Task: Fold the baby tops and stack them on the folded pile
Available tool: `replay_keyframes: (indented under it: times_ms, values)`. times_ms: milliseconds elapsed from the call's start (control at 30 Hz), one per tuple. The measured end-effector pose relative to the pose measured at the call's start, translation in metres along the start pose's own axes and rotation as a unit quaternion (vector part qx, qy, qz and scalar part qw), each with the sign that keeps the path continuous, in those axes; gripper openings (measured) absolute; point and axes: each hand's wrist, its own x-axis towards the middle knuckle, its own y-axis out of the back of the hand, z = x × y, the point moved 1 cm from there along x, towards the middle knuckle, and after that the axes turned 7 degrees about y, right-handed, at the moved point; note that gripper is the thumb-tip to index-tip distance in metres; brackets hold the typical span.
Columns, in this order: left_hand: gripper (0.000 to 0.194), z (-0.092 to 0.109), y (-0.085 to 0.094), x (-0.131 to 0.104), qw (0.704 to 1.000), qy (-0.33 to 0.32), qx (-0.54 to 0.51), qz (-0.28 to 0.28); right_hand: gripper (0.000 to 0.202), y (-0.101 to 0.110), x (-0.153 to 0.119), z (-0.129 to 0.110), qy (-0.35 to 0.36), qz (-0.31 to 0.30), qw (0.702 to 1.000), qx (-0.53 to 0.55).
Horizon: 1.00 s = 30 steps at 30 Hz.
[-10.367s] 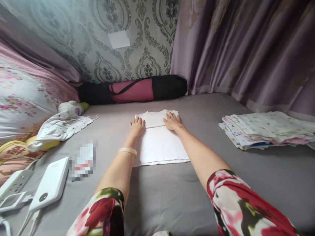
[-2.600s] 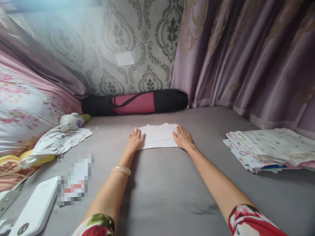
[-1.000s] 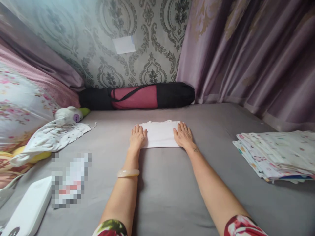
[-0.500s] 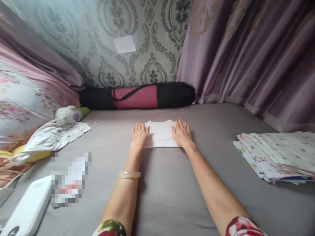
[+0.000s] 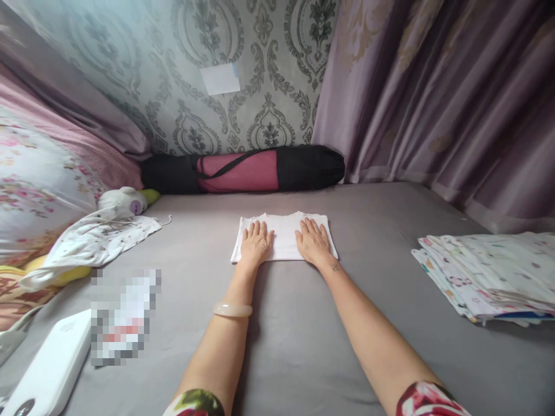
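A white folded cloth (image 5: 284, 240), which looks like a small garment, lies flat on the grey bed sheet (image 5: 295, 323) in the middle of the head view. Its far edge is slightly uneven and its near edge is straight. My left hand (image 5: 257, 240) rests palm down on the cloth's left part, fingers stretched forward. On the right part lies my right hand (image 5: 313, 240), also flat with its fingers a little apart. Between the two hands the middle of the cloth shows. A pale bangle (image 5: 233, 310) circles my left forearm.
Folded patterned cloths (image 5: 485, 277) are stacked at the right. A black and pink roll bag (image 5: 243, 170) lies along the wall. At the left are a white power bank (image 5: 52, 358), a blurred-out item (image 5: 125, 320), a spotted white cloth (image 5: 99, 240) and a plush toy (image 5: 124, 200).
Both hands have slid inward from the side edges of the white cloth, closer together and slightly nearer me. The cloth's left and right ends now show. The cloth lies in the same place.
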Motion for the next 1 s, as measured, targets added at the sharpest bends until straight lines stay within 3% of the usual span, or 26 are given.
replay_keyframes:
  times_ms: [200,367,667,1000]
  values:
    - [0.058,0.006,0.007,-0.004,1.000,0.005,0.003,0.010,0.056,0.009,0.001,-0.001,-0.006,-0.017,1.000,0.017]
    - [0.059,0.018,0.009,-0.007,0.998,-0.027,-0.002,0.065,0.056,0.021,0.002,-0.013,0.021,0.021,0.999,0.029]
    - [0.058,0.022,-0.005,-0.011,0.997,-0.072,0.022,0.034,0.053,-0.001,-0.002,-0.015,0.036,-0.008,0.999,0.015]
    - [0.058,0.026,0.002,-0.010,0.995,-0.082,0.006,0.048,0.053,0.005,0.000,-0.018,0.038,-0.007,0.999,0.015]
